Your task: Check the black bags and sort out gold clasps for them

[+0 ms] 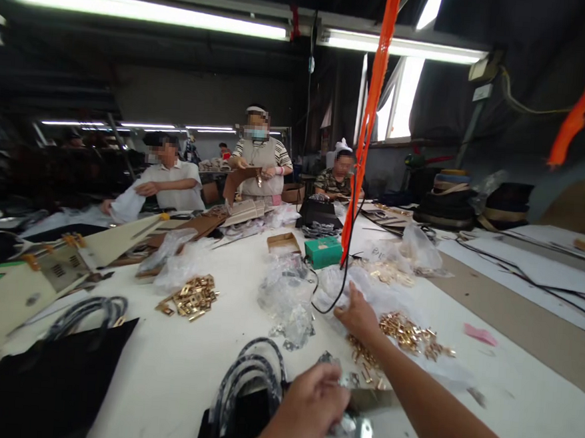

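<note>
My left hand (312, 404) is closed near the table's front edge on a crinkled clear plastic wrapper (351, 416), just right of a coil of wrapped black straps (248, 379). My right hand (360, 314) reaches forward over the white table (171, 371), its back toward me and its fingers hidden. It rests on clear plastic bags (338, 282), beside a heap of small gold metal fittings (407, 334). A black cord (334, 295) loops down just in front of that hand.
Another pile of gold fittings (189, 297), crumpled plastic bags (287, 299), a green box (323, 251) and an open cardboard box (283, 243) lie mid-table. Black material (45, 382) lies front left. An orange strap (373, 111) hangs overhead. Three people work at the far end.
</note>
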The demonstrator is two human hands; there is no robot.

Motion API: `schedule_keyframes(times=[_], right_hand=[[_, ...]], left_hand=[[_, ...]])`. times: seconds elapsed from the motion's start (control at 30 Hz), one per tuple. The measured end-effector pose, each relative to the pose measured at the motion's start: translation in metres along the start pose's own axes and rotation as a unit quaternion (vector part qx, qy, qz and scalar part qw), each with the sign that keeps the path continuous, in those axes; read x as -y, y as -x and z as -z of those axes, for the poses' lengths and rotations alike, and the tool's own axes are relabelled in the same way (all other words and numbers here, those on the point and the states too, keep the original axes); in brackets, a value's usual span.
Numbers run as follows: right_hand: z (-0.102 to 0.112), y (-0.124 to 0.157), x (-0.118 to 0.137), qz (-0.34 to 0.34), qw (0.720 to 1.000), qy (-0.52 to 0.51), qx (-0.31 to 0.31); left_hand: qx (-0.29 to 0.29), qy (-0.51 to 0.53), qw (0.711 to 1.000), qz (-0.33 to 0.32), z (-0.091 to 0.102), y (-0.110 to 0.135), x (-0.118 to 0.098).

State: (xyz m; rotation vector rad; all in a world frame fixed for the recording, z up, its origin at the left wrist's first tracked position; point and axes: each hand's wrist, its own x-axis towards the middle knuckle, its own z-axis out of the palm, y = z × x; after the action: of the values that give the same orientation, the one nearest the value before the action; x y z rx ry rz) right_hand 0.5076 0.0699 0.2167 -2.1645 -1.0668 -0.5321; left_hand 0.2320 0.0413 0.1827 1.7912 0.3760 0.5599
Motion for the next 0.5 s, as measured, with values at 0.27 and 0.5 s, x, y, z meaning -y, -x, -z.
schedule_keyframes(times=[0.27,0.5], right_hand=[[-0.015,0.005,-0.010,0.159,0.981,0.097,-0.058],[0.000,0.016,0.020,0.244,0.966,0.065,0.053]], left_hand=[[-0.176,0.236,0.954,0.059,-0.040,-0.172,0.010],[-0.208,0.324,0.921,0.066,-0.026,-0.193,0.027]])
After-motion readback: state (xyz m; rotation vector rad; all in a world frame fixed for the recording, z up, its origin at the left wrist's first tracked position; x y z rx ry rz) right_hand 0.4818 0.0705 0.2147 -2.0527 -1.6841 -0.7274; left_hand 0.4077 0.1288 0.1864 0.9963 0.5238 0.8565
